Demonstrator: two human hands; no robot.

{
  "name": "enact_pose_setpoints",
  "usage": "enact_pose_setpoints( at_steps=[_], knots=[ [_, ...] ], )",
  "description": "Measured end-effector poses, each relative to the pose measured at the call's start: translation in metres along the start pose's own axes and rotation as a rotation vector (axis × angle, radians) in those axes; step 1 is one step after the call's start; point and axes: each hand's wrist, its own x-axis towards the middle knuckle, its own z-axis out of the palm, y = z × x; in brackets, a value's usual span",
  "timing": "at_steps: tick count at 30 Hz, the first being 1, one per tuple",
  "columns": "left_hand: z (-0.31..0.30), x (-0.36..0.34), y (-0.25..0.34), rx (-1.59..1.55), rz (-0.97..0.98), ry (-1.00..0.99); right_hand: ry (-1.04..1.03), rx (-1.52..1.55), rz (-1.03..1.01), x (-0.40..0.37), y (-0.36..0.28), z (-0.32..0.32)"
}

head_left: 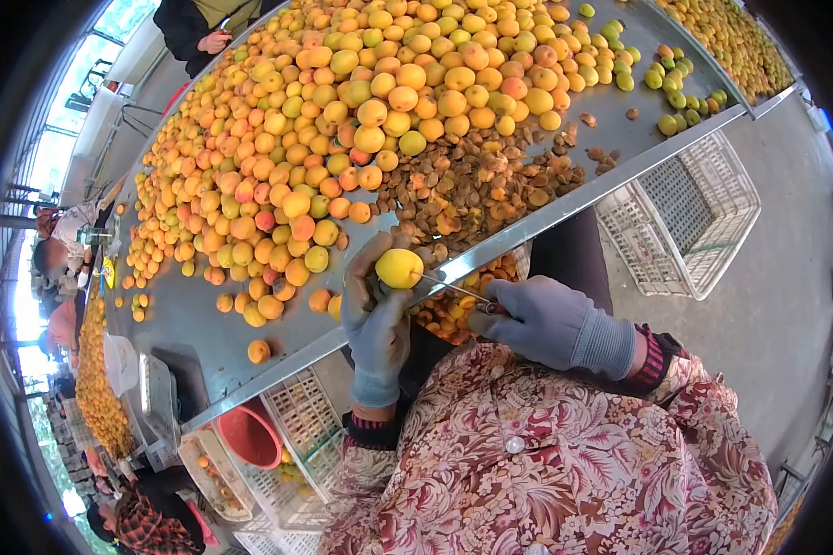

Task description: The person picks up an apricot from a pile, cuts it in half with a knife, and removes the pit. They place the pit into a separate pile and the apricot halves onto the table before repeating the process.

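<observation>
My left hand (pixel 378 324), in a grey glove, holds a yellow apricot (pixel 399 268) between thumb and fingers at the table's metal edge. My gloved right hand (pixel 546 322) is closed on the reddish handle of a thin metal pitting tool (pixel 455 288). Its slim shaft points left, with the tip right at the apricot's side. Below the hands, behind the table edge, sit halved orange apricots (pixel 449 319), partly hidden. Just beyond the left hand lies a brown heap of apricot stones (pixel 477 190) on the table.
A large pile of apricots (pixel 278 157) covers much of the metal table (pixel 208 347). Greener fruit (pixel 680 88) lies at the far right. A white plastic crate (pixel 685 217) stands on the floor at right; a red bucket (pixel 250 435) sits lower left. Other people work around.
</observation>
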Motion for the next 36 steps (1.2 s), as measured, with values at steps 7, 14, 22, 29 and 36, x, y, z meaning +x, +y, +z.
enact_pose_setpoints(
  at_steps=[7,14,22,29,36],
  knots=[
    [-0.009,0.000,-0.019,0.074,0.089,0.060,-0.044,-0.089,0.052,0.005,-0.011,-0.003],
    [-0.005,0.001,-0.021,-0.271,0.029,0.046,0.024,-0.097,0.048,0.007,-0.019,0.006],
    [-0.007,0.003,-0.024,-0.403,-0.001,-0.007,0.105,-0.122,-0.001,0.006,-0.014,0.014],
    [-0.024,0.005,-0.031,-0.026,0.014,0.098,0.293,-0.126,-0.410,0.025,0.039,0.043],
    [0.003,0.015,-0.020,-0.156,-0.019,0.075,0.101,0.039,-0.078,0.016,0.005,0.008]
  ],
)
